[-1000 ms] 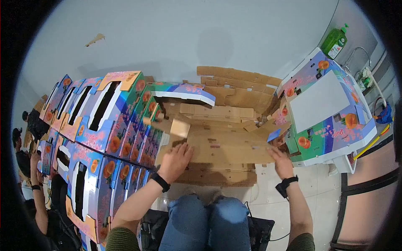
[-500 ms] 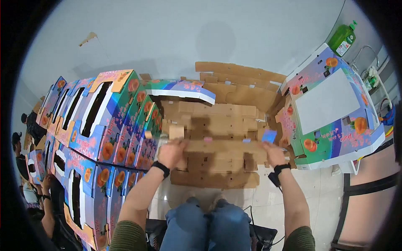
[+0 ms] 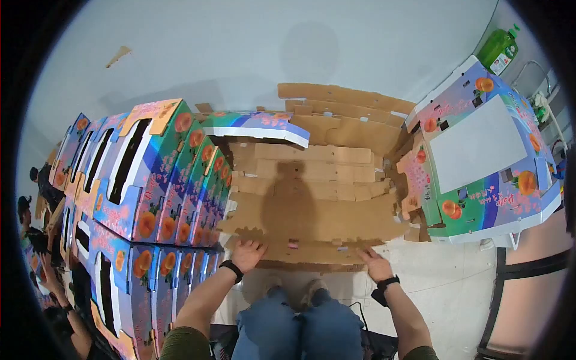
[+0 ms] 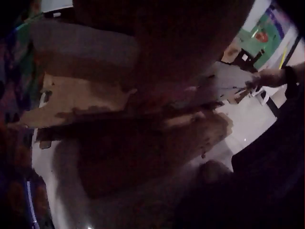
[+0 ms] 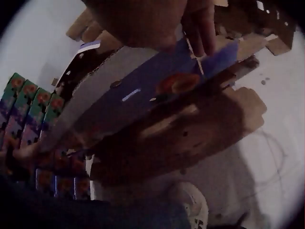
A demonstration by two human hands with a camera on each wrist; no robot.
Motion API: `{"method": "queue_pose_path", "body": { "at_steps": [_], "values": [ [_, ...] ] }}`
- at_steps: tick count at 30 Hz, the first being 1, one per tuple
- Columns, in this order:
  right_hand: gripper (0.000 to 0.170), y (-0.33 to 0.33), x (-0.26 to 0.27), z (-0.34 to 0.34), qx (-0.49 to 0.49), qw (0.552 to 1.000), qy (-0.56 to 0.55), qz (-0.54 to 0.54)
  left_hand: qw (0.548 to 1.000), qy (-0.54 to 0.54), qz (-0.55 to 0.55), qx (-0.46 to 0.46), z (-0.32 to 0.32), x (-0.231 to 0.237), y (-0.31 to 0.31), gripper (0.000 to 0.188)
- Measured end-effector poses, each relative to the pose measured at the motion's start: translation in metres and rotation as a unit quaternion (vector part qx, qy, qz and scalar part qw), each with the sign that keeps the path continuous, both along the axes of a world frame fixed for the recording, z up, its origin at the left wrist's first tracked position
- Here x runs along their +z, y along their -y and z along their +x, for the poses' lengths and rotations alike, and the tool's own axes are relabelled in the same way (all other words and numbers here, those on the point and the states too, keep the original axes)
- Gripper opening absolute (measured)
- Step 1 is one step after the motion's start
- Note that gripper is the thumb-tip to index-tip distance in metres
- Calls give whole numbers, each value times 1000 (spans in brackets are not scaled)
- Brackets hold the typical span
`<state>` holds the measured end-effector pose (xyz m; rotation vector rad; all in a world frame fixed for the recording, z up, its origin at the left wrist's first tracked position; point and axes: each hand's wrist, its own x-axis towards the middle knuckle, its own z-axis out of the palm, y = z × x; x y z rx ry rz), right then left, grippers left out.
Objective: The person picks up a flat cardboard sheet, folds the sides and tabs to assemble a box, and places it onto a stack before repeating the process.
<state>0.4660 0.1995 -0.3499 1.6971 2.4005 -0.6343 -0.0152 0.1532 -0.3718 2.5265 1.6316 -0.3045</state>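
Note:
A brown cardboard sheet (image 3: 354,216), a flattened peach box blank, spans the space between both hands above the knees. My left hand (image 3: 248,256) grips its near left corner, fingers over the brown face. At the near right corner, my right hand (image 3: 377,266) pinches the edge. The right wrist view shows the sheet's printed blue side (image 5: 138,100) with a peach picture, tilted above another brown cardboard piece (image 5: 157,152) on the floor. In the left wrist view, the dark left hand (image 4: 176,38) covers part of the sheet.
More flat cardboard (image 3: 312,153) lies behind, and pieces lean on the wall. Folded peach boxes (image 3: 153,174) are stacked high at left. A printed box blank with a white panel (image 3: 480,144) stands at right, beside a green bottle (image 3: 499,51). Another person's arm (image 3: 57,282) shows far left.
Both hands rose slightly away from the body with the sheet's near edge, then came down toward the knees. The blue flap by the right hand no longer shows in the head view.

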Motion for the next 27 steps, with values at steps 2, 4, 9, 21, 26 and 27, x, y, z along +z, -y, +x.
{"method": "queue_pose_path", "body": {
  "at_steps": [2, 4, 9, 21, 26, 27],
  "values": [
    [61, 7, -36, 8, -5, 996, 60, -71, 998, -49, -38, -24, 6, -11, 4, 49],
    [60, 4, -36, 10, -51, 987, 84, -126, 995, -1, -98, 9, 13, -34, 10, 48],
    [64, 9, -113, 64, -133, 958, -164, -193, 958, 108, -247, 99, 38, -15, 24, 58],
    [69, 3, -197, 77, -289, 893, -226, -261, 972, 172, -159, -31, 25, 24, 33, 85],
    [75, 18, -170, 55, -438, 748, -341, -364, 984, 119, -97, -90, 18, 29, 21, 92],
    [76, 20, -171, 52, -477, 725, -329, -372, 984, 119, -99, -84, 17, 26, 19, 93]
  ]
}}
